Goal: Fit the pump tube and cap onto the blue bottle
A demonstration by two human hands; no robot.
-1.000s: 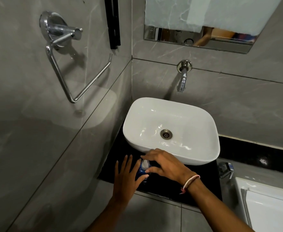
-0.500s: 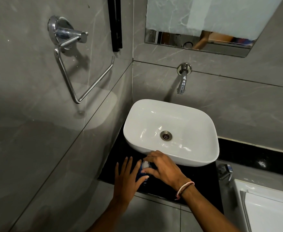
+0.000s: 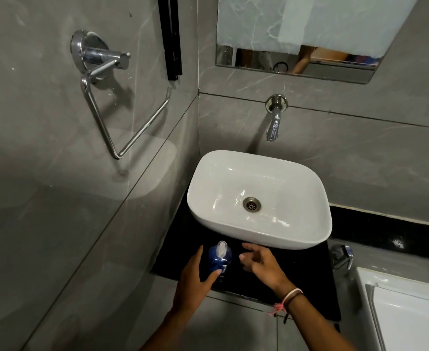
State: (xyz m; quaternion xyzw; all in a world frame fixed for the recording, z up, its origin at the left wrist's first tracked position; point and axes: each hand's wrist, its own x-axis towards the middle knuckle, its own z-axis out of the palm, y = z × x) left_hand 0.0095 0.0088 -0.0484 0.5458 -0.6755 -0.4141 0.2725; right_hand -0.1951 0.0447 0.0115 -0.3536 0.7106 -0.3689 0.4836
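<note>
A small blue bottle (image 3: 219,259) stands upright on the black counter (image 3: 299,269), in front of the white basin. A clear pump cap (image 3: 221,248) sits on top of it. My left hand (image 3: 194,282) wraps the bottle from the left, thumb against its lower front. My right hand (image 3: 260,264) hovers just right of the bottle with fingers spread, touching nothing. The tube is hidden inside the bottle.
A white basin (image 3: 307,239) with a drain sits on the counter behind the bottle, under a chrome wall tap (image 3: 273,122). A chrome towel ring (image 3: 122,117) hangs on the left wall. A white toilet cistern (image 3: 406,307) stands at the lower right.
My right hand has lifted off the pump cap and moved to the right, with its fingers spread. The cap now shows on the bottle. My left hand stays on the bottle.
</note>
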